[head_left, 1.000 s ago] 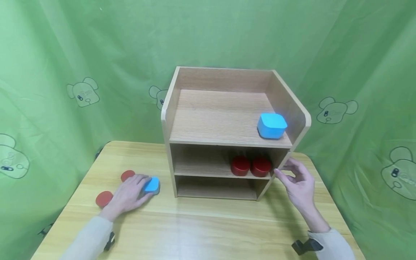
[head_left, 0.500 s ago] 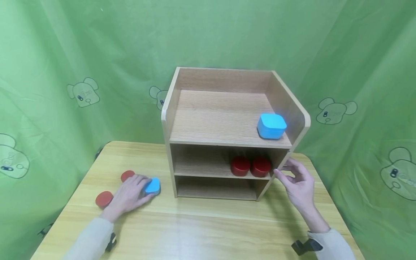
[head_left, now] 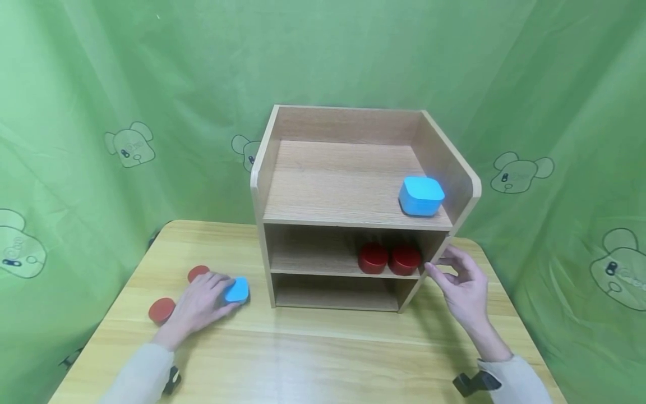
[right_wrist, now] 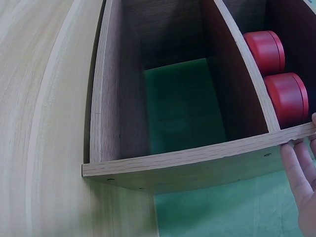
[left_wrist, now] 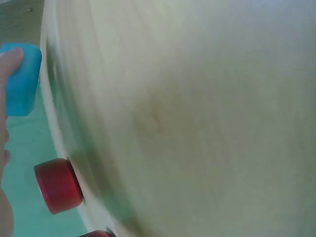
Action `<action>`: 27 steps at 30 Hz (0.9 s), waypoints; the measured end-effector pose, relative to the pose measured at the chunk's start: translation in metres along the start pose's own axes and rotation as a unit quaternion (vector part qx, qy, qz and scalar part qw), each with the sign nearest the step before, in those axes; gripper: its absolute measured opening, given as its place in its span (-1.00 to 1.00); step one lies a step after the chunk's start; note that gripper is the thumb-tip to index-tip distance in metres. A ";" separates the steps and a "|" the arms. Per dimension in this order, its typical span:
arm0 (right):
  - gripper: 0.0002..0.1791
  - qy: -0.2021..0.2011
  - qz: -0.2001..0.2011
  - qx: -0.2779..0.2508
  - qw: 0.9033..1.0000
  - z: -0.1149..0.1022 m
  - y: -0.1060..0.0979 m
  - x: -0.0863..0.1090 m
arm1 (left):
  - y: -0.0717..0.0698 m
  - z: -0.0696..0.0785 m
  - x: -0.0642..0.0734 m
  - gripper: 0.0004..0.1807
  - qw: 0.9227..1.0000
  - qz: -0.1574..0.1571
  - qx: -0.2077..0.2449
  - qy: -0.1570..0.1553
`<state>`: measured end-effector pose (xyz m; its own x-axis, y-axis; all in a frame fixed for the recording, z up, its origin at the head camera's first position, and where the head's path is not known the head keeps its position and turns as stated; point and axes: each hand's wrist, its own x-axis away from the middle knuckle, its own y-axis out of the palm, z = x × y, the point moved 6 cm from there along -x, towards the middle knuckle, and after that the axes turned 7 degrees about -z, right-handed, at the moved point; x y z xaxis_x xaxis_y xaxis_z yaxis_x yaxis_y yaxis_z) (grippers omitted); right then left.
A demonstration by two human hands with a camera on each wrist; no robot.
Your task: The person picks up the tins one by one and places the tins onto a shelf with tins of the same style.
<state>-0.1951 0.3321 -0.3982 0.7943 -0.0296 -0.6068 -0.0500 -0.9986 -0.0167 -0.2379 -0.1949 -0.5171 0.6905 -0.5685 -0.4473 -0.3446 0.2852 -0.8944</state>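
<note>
On the left side of the table, my left hand (head_left: 197,306) holds a small blue box with rounded corners (head_left: 238,290), thumb on its near side and fingers over its far side. The left wrist view shows the thumb on this blue box (left_wrist: 23,84). At the right of a wooden shelf unit (head_left: 333,182), my right hand (head_left: 465,289) grips the side panel, thumb at the front edge and fingers along the outer face. The right wrist view has these fingers (right_wrist: 297,170) against the panel (right_wrist: 197,153).
Another blue box (head_left: 421,196) stands on the unit's top, at the right. Two round red tins (head_left: 373,259) sit side by side on the middle shelf. Beside my left hand, two more red tins, one nearer (head_left: 161,310) and one farther (head_left: 198,273), stand on the table (head_left: 323,359).
</note>
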 end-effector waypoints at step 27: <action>-0.44 0.015 0.011 0.014 1.000 0.001 0.000 0.000 | -0.033 0.048 -0.006 -0.35 0.991 0.102 0.013 0.080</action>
<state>-0.1955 0.3322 -0.3987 0.8108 -0.0524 -0.5830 -0.0835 -0.9962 -0.0266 -0.1998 -0.1643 -0.4848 0.4973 -0.6122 -0.6148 -0.4486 0.4251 -0.7862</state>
